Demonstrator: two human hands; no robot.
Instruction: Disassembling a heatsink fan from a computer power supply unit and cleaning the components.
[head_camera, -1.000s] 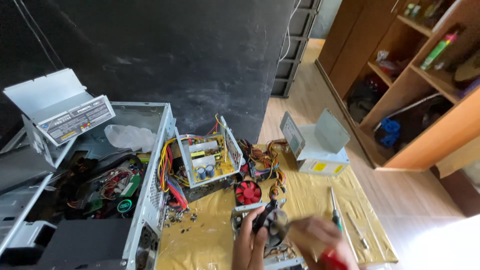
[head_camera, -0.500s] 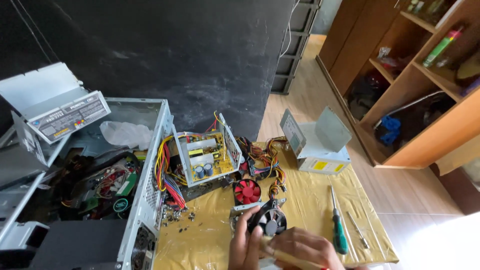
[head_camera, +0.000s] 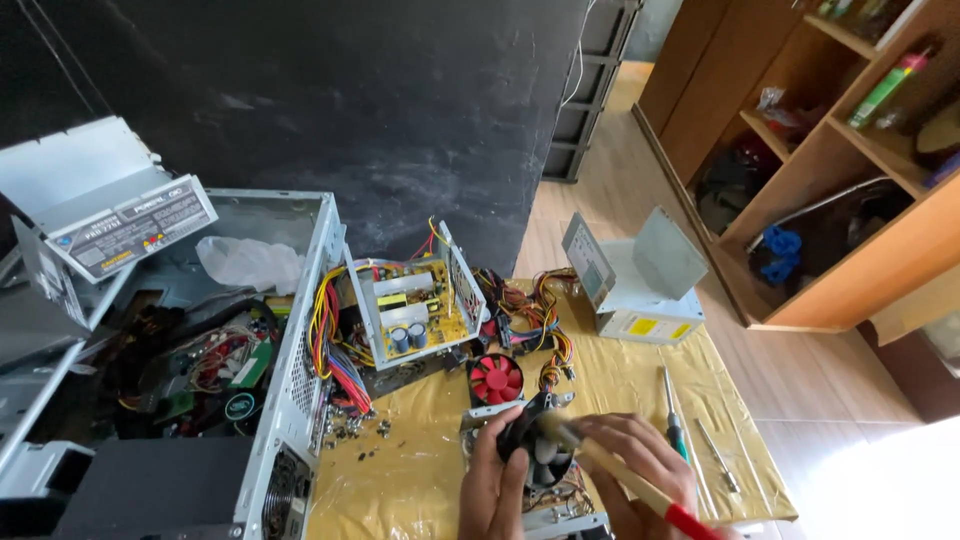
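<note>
Nearest, at the bottom edge: left hand (head_camera: 493, 490) cupping one black fan (head_camera: 540, 450) from its left side, fingers (head_camera: 497, 440) curled onto the fan's rim and clamped on it. Fan held just above the yellow-covered surface (head_camera: 420, 470), its round face turned up toward the camera. Right hand (head_camera: 632, 465) just beside it, fingers wrapped shut around one brush (head_camera: 620, 475) with a pale wooden handle and a red end. Brush's long axis running diagonally, red end low at the right, the other end pointing up-left and lying on the fan's face; bristles too blurred to make out.

Just right of the hands, flat on the surface: two screwdrivers, one with a green handle (head_camera: 673, 420), one smaller and all metal (head_camera: 718, 455), both lying roughly lengthwise away from the person.

A little further: one red fan (head_camera: 496, 379), face up, then loose screws (head_camera: 360, 428) scattered to its left, too small to count.

Beyond that: one opened power supply (head_camera: 410, 315) with its yellow circuit board exposed and bundles of coloured wires (head_camera: 335, 345) spilling out. To the left, one open computer case (head_camera: 290, 330), lying on its side, with a second boxed power supply (head_camera: 110, 225) resting on its far rim. To the right, one empty grey metal housing (head_camera: 635, 280).

Furthest: dark backdrop (head_camera: 350, 110) and wooden shelves (head_camera: 850, 160) at the right.
</note>
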